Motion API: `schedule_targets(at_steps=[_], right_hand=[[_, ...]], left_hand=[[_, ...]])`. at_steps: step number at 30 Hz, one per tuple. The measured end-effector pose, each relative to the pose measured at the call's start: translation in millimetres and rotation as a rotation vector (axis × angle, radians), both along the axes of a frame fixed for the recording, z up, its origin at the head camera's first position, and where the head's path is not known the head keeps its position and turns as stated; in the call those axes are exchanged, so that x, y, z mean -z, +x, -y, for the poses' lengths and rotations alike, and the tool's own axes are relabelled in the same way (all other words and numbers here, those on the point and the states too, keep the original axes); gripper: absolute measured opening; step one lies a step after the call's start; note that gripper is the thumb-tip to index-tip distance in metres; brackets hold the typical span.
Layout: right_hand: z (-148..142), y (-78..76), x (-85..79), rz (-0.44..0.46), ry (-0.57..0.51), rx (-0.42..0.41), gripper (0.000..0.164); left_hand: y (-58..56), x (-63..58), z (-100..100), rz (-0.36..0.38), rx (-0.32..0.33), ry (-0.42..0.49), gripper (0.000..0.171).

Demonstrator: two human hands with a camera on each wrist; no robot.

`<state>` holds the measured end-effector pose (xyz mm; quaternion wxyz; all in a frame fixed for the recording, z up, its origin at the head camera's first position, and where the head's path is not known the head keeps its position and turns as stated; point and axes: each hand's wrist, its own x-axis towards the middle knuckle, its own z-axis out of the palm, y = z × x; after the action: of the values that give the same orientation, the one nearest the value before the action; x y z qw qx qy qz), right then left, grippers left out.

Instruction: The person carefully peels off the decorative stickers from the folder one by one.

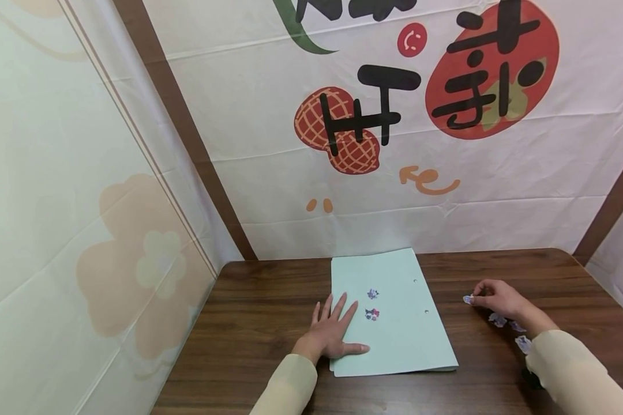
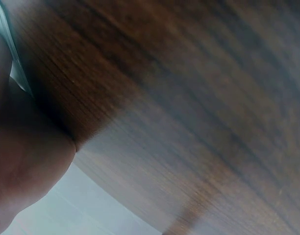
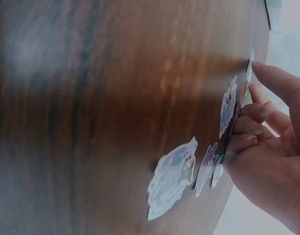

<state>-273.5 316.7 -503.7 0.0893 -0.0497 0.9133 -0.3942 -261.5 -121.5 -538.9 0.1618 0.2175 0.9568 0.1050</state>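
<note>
A pale mint sheet stack or folder (image 1: 400,340), with two holes near its right side, lies on the wooden table. Fingers spread flat, my left hand (image 1: 331,337) rests on its left edge. On the cover are two small stickers, a purple one (image 1: 373,294) above a pink-and-dark one (image 1: 372,314). To the right of the folder, my right hand (image 1: 500,300) pinches a small purple-and-white sticker (image 1: 468,300) between thumb and finger. In the right wrist view this held sticker (image 3: 250,69) stands on edge close to the tabletop.
Several loose stickers lie under and near my right wrist, among them one by the fingers (image 1: 497,320) and a larger one (image 1: 523,344) by the sleeve. A dark object (image 1: 532,378) is partly hidden by that sleeve. A printed curtain (image 1: 270,190) hangs behind the table (image 1: 259,300).
</note>
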Motion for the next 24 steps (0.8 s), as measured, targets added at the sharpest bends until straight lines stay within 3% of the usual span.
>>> schedule_targets(at_steps=[6, 16, 24], right_hand=[[-2.0, 1.9, -2.2, 0.008, -0.022, -0.012, 0.02], [-4.9, 2.1, -3.1, 0.023, -0.023, -0.016, 0.024], [-5.6, 2.3, -3.8, 0.069, -0.028, -0.004, 0.028]], left_hand=[[-0.2, -0.4, -0.6, 0.005, -0.006, 0.01, 0.106], [7.5, -17.9, -1.6, 0.002, 0.006, -0.007, 0.104], [2.2, -7.4, -1.5, 0.008, -0.005, -0.021, 0.105]])
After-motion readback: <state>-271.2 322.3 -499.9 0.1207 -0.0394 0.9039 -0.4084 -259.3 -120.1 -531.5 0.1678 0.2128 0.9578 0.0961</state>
